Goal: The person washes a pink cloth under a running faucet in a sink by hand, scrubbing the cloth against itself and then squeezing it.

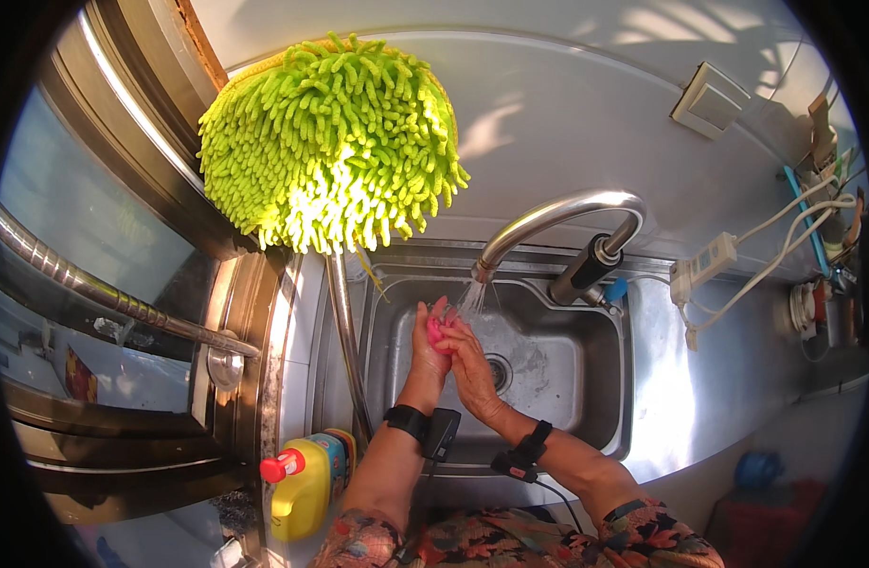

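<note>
Over the stainless-steel sink (548, 419), my two hands are pressed together around a small bright pink object (438, 332), mostly covered by my fingers. My left hand (427, 348) cups it from the left, palm turned inward. The fingers of my right hand (471, 362) lie across it from the other side. Just to the right of my fingertips, water (472, 297) runs from the curved metal faucet (569, 206) into the basin. The drain (500, 373) lies to the right of my right hand. I cannot tell what exactly the pink object is.
A green chenille mop head (335, 142) on a metal pole (345, 334) stands at the back left. A yellow jug with a red cap (306, 490) is beside my left forearm. White power strips (704, 263) with cords hang at right above the steel counter (676, 419).
</note>
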The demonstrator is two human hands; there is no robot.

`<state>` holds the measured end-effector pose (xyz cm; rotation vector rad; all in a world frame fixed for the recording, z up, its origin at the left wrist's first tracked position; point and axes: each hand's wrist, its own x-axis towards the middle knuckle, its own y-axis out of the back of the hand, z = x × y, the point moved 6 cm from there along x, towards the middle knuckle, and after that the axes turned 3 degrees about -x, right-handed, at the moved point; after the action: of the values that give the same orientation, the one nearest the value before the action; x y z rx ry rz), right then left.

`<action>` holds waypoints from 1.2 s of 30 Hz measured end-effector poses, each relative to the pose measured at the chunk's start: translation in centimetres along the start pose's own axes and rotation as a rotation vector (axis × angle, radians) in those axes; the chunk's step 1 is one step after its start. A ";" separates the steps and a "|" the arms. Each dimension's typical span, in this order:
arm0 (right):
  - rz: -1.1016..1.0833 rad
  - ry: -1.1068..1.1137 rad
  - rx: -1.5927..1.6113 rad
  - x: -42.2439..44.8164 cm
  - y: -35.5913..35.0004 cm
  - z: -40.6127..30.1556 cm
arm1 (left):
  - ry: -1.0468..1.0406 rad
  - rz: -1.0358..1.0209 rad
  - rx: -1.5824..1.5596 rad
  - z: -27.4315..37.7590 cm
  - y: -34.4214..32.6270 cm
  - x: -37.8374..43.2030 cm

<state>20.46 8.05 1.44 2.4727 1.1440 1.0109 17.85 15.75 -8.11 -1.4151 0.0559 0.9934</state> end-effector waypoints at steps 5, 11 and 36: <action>0.004 -0.223 0.066 1.5 -0.9 5.5 | 0.013 -0.105 0.145 -3.3 1.0 -0.1; -0.120 -0.476 -0.023 2.5 -1.6 11.5 | -0.077 -0.323 0.134 -3.1 -1.6 -0.5; -0.103 -0.361 0.027 2.6 -1.8 9.2 | -0.284 0.025 0.556 -2.1 1.1 1.5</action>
<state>26.79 11.84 -4.93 2.4526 1.1538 0.4949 19.26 14.63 -10.33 -0.7631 0.1293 1.0874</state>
